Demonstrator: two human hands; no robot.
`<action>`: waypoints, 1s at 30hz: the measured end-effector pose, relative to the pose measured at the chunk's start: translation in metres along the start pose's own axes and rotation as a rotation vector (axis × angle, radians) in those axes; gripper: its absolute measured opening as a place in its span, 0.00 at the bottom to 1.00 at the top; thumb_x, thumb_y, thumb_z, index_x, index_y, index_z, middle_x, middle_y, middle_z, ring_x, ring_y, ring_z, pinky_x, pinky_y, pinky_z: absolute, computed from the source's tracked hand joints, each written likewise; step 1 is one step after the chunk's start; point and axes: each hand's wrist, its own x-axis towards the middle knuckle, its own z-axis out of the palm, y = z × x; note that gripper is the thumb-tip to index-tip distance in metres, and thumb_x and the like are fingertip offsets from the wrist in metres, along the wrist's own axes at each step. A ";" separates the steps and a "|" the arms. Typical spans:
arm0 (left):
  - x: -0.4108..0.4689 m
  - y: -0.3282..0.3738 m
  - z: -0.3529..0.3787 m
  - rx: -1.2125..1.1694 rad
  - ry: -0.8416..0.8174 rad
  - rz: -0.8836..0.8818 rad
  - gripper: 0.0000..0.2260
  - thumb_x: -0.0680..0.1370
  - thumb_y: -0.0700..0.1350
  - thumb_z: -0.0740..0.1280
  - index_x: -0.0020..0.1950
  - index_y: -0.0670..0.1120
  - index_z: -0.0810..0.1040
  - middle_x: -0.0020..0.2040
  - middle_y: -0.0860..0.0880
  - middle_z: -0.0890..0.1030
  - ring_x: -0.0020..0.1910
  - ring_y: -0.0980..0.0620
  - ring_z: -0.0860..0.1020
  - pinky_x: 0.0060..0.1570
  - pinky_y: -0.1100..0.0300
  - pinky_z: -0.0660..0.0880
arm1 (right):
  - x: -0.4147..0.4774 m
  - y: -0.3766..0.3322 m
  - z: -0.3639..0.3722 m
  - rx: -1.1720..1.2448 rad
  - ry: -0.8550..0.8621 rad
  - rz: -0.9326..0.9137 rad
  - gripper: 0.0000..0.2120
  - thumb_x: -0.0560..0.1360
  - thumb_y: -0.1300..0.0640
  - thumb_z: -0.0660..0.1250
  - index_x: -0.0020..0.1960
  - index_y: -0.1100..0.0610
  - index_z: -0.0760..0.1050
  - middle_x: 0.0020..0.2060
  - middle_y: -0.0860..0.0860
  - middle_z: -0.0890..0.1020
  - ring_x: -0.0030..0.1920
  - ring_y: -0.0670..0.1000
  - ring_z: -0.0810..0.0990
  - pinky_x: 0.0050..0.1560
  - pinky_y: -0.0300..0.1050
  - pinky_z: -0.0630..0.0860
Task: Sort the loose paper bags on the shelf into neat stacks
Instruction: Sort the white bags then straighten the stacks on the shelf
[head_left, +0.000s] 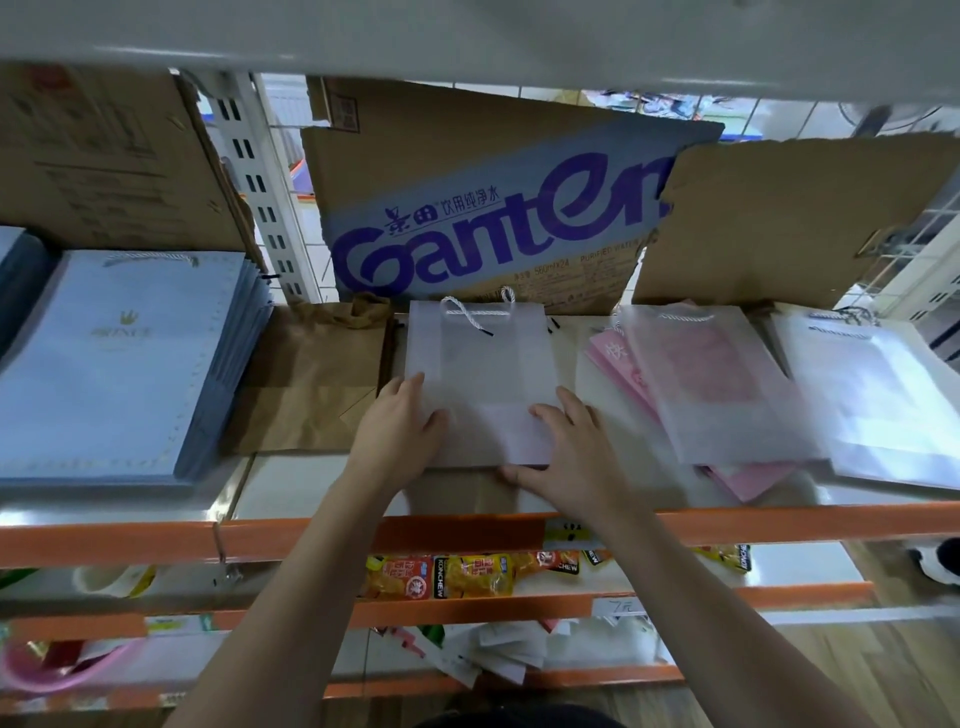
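A white translucent bag (480, 358) with a white rope handle lies flat in the middle of the shelf (291, 488). My left hand (400, 431) rests on its lower left corner, fingers spread. My right hand (566, 452) lies flat on its lower right corner, thumb at the front edge. To the right, a second translucent bag (722, 395) lies askew over pink bags (623, 369). A third white bag (883, 400) lies at the far right. Brown paper bags (306, 384) lie to the left, next to a stack of light blue bags (114, 364).
Cardboard sheets stand behind the bags: one printed in purple (483, 208), one plain brown (789, 218). An upper shelf (467, 36) hangs close overhead. The orange shelf edge (104, 540) runs along the front. Snack packets (441, 574) sit on the shelf below.
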 end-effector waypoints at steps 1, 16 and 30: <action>0.002 0.002 0.003 0.010 -0.001 0.004 0.25 0.80 0.49 0.63 0.74 0.41 0.63 0.72 0.42 0.68 0.68 0.43 0.68 0.61 0.53 0.69 | -0.001 0.002 0.000 0.029 0.006 0.006 0.40 0.68 0.36 0.71 0.73 0.52 0.64 0.76 0.51 0.56 0.74 0.55 0.54 0.71 0.49 0.58; 0.009 0.007 0.024 0.082 0.091 0.016 0.23 0.79 0.47 0.65 0.73 0.43 0.66 0.75 0.40 0.62 0.72 0.41 0.62 0.70 0.47 0.64 | 0.002 0.015 -0.001 0.005 0.062 -0.055 0.36 0.68 0.30 0.66 0.69 0.51 0.69 0.72 0.51 0.64 0.70 0.54 0.60 0.67 0.53 0.63; 0.029 0.140 0.081 -0.092 0.063 0.334 0.15 0.79 0.45 0.65 0.65 0.48 0.74 0.55 0.48 0.80 0.48 0.54 0.78 0.46 0.60 0.74 | -0.028 0.144 -0.116 0.020 0.507 0.108 0.10 0.77 0.57 0.67 0.55 0.60 0.79 0.54 0.56 0.81 0.55 0.58 0.78 0.54 0.44 0.70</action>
